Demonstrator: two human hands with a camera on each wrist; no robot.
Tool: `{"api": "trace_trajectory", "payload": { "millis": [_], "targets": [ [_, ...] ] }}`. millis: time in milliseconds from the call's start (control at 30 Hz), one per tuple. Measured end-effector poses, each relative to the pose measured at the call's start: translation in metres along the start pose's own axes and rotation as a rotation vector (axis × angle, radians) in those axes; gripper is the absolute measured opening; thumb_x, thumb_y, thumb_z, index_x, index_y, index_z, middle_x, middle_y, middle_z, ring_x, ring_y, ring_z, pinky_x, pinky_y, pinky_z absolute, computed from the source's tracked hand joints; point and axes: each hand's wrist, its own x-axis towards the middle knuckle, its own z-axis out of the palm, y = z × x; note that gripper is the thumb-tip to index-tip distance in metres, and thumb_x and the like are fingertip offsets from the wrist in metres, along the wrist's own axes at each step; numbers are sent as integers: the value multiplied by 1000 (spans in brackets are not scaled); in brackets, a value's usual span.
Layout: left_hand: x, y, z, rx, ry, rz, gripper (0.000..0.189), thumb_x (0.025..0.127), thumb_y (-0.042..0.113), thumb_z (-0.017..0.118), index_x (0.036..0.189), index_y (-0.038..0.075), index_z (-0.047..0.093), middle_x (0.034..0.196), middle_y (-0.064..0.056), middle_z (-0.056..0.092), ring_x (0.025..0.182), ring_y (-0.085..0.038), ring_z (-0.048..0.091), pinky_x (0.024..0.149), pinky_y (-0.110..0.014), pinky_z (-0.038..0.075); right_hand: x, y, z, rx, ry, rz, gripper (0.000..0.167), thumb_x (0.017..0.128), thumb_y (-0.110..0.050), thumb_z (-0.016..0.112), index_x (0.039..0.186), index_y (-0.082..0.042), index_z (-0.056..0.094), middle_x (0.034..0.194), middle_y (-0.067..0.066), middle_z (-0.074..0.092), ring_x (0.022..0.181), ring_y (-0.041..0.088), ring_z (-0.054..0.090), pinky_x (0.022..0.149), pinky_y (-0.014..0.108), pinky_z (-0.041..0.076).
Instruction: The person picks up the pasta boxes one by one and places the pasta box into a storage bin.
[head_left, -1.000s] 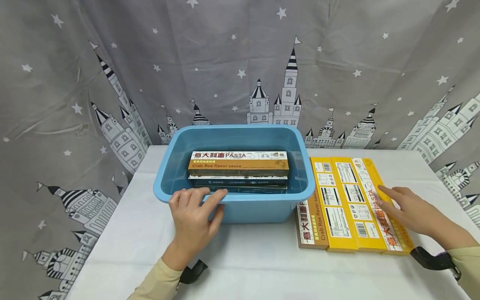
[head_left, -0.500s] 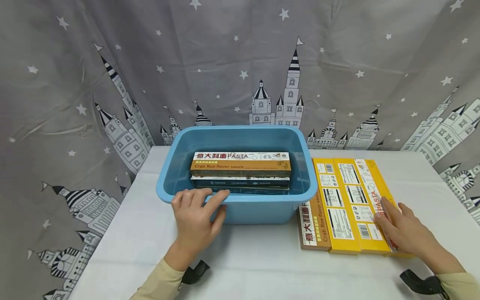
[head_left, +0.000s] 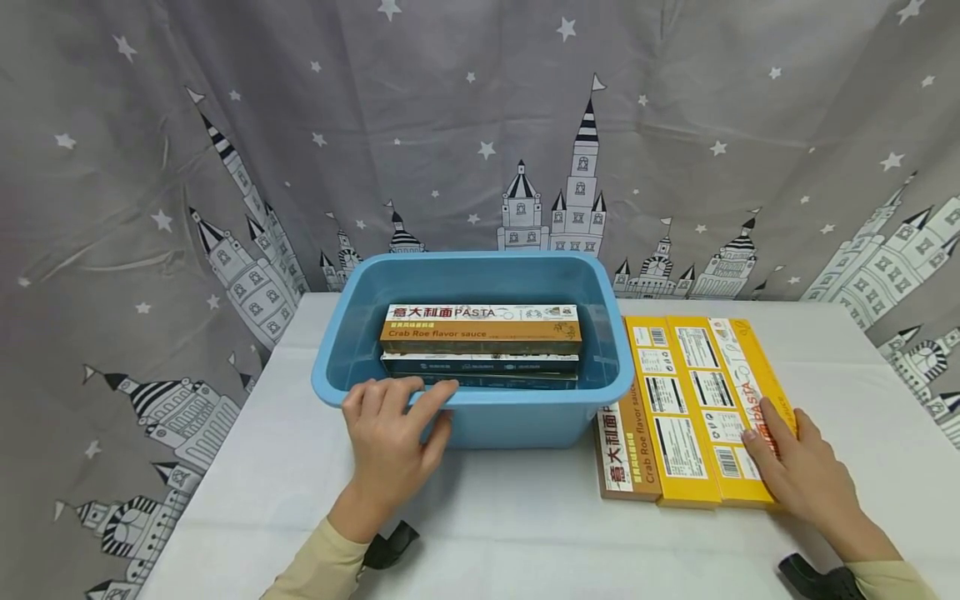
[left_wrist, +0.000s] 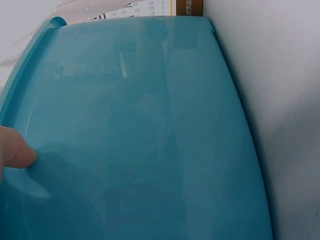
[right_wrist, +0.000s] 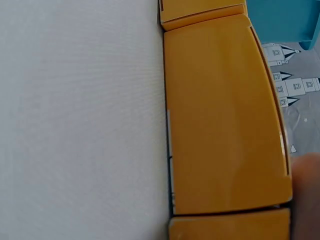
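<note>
My left hand (head_left: 390,450) grips the near rim of a blue plastic tub (head_left: 517,421), fingers hooked over the edge and thumb outside. In the left wrist view, a fingertip (left_wrist: 19,150) lies against the tub's wall (left_wrist: 125,125). Inside the tub, a crab roe pasta box (head_left: 480,332) lies above dark blue boxes (head_left: 480,365). On the right, my right hand (head_left: 806,479) rests over the near half of the outermost yellow pasta box (head_left: 738,358), thumb toward its left edge and fingers spread toward its right edge. The hand hides the box's near end.
Two more yellow boxes, one at the tub's side (head_left: 675,425) and one beside it (head_left: 705,387), lie flat in the same row. A brown crab roe box (head_left: 630,450) partly sits under the tub's right rim. A grey castle-print curtain (head_left: 450,125) hangs behind the white table (head_left: 525,533).
My right hand has come down onto the outermost yellow box and slid toward its near end. The left hand stays on the tub's rim. The boxes lie as before.
</note>
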Motion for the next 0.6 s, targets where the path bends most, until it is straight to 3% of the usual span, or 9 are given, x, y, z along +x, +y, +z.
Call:
{"api": "trace_trajectory", "payload": {
  "millis": [300,600],
  "targets": [
    [0,1,2,-4,0,6,22,98,21,55,104,18,75,87,-12,62,80,-31,50,86,-52,28,-7,13,0,0,-13,11,75,106,-53,28,161,-3,15,147,50,19,119,72,36,86,80,40],
    [1,0,0,1,-3,-4,22,98,22,54,104,17,75,87,-13,63,81,-31,50,86,-53,28,-15,18,-4,-45,-56,79,79,103,-54,40,160,-4,19,146,47,21,114,69,40,86,77,43]
  ]
}}
